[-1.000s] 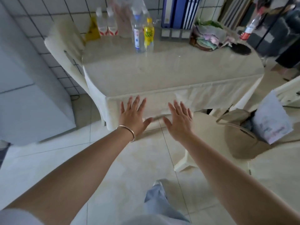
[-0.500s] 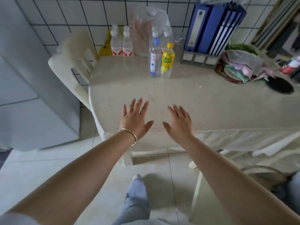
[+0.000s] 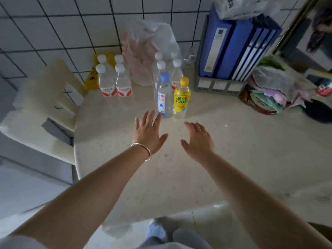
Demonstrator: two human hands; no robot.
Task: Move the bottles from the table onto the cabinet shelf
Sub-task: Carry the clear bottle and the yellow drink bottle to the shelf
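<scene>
Nothing moved yet, by the look of it; left hand (image 3: 148, 131) and right hand (image 3: 197, 139) hover spread and empty, blue-capped bottle (image 3: 164, 96) and yellow bottle (image 3: 181, 97) standing just beyond their fingertips on the surface (image 3: 206, 177); the cabinet shelf is out of view.

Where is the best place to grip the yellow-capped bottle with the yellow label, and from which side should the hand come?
Probably round the labelled middle of the yellow-capped, yellow-labelled plastic bottle, coming from the front right with the right hand. It stands upright, the blue-capped clear bottle crowds its left and more bottles stand behind.
</scene>
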